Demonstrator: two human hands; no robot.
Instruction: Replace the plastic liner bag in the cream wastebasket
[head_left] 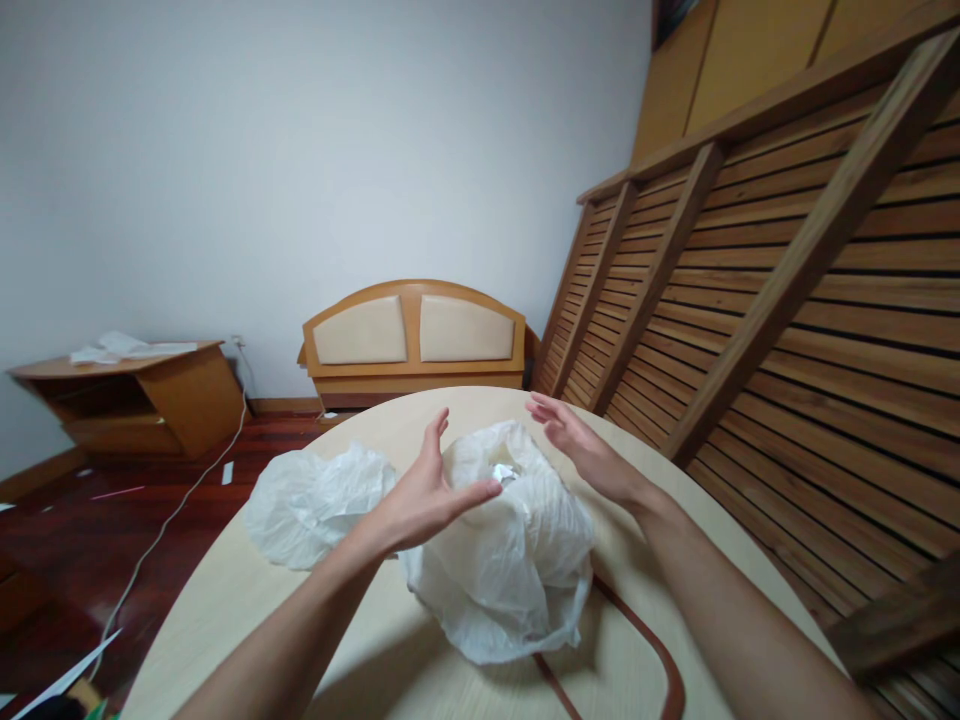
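The fingers [436,430] of my left hand [420,498] are spread, with the thumb wide from the others and lying over the near left edge of the bag's mouth; whether it presses the film, I cannot tell. My right hand [581,445] is also open, its fingers loosely extended and a little apart from the bag, and I see nothing gripped in either hand. Between them stands the large, white, crumpled plastic bag [510,575], bulging, on the round, pale wooden bench [225,640]. In its mouth shows a small, shiny, silvery patch [504,474], which I cannot identify. For good handling, I would bring both palms in evenly from the sides and let them take the rounded body low, because thin film may slip or tear if only the rim is pinched. My left forearm should pass clear of the second white, wrinkled plastic bag [311,510], which lies flatter to the left, so it is not dragged. Slow, equal pressure seems to me better than a hard squeeze.
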